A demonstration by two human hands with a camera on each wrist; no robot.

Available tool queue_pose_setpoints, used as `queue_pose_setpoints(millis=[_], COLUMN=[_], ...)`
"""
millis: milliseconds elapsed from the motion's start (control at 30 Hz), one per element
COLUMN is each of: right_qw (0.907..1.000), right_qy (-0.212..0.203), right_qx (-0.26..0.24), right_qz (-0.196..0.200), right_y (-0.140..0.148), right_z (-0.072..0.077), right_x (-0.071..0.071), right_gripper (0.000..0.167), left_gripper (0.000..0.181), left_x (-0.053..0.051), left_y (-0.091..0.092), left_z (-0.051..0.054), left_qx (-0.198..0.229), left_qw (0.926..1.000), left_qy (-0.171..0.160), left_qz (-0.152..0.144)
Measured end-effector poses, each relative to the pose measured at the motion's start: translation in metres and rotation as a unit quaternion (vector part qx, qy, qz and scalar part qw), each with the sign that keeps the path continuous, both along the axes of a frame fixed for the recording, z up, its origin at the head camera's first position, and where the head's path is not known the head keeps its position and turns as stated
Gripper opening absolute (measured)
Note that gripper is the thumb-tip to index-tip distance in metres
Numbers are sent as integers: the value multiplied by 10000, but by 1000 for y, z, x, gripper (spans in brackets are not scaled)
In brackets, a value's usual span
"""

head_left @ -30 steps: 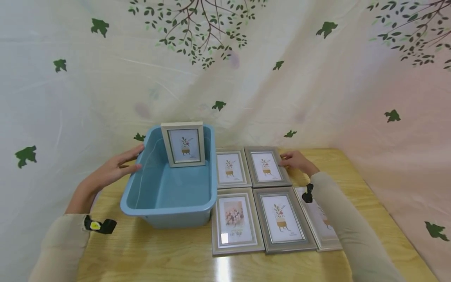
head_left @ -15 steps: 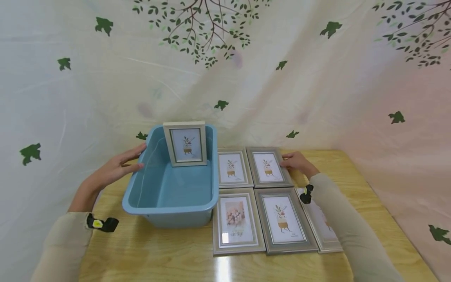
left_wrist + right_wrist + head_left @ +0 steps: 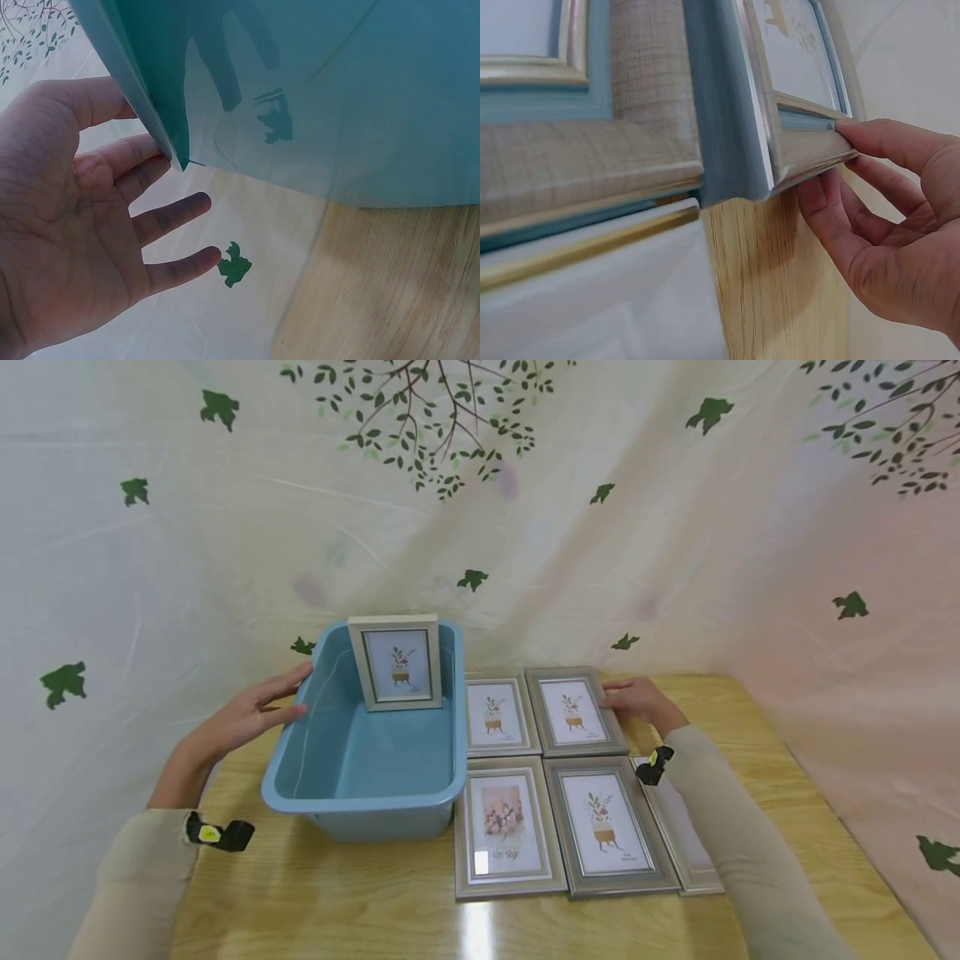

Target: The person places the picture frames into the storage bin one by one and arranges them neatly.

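Blue plastic forms a deep rectangular tub [image 3: 378, 822], whose left rim the left hand [image 3: 243, 714] touches, its fingers mostly straight and spread. Right of the tub, the right hand [image 3: 643, 702] pinches the right edge of a grey-brown rectangular picture frame [image 3: 576, 713] between thumb and fingers. A pale beige picture frame [image 3: 495, 715] lies between that one and the tub, while a cream rectangular picture frame [image 3: 397, 664] stands inside the tub at its far end.

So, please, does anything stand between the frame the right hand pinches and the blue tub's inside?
Yes: a paler frame lies flat between the pinched frame and the blue tub; the tub's side wall rises beyond it.
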State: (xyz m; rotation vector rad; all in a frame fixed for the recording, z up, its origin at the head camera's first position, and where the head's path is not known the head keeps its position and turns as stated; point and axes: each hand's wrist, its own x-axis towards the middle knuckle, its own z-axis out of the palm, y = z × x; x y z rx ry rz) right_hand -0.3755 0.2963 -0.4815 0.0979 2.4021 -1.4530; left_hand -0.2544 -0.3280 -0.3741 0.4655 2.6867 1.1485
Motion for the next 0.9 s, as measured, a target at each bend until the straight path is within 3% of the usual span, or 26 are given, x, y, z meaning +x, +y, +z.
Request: queue_pose_setpoints(millis=[333,600,733,900], right_qw=[9989,9926,9905,9886], right_qy=[-362,-912,-1065,-1222], right_qx=[61,-404,-477,-332], right_qz=[290,687,722,812], right_y=[11,18,21,17], right_z=[4,18,18,30], right_x=[-14,-26,-35,-37], right_gripper=[61,64,68,64], left_gripper=[74,74,74,74], left_x=[-1,2,3,4], left_y=[-1,2,3,1], left_z=[0,0,0,0], left_qx=[-48,21,11,-17], left_qw=[10000,10000,10000,10000], left_qy=[19,64,71,64], left_qz=[17,-21,-23,-16])
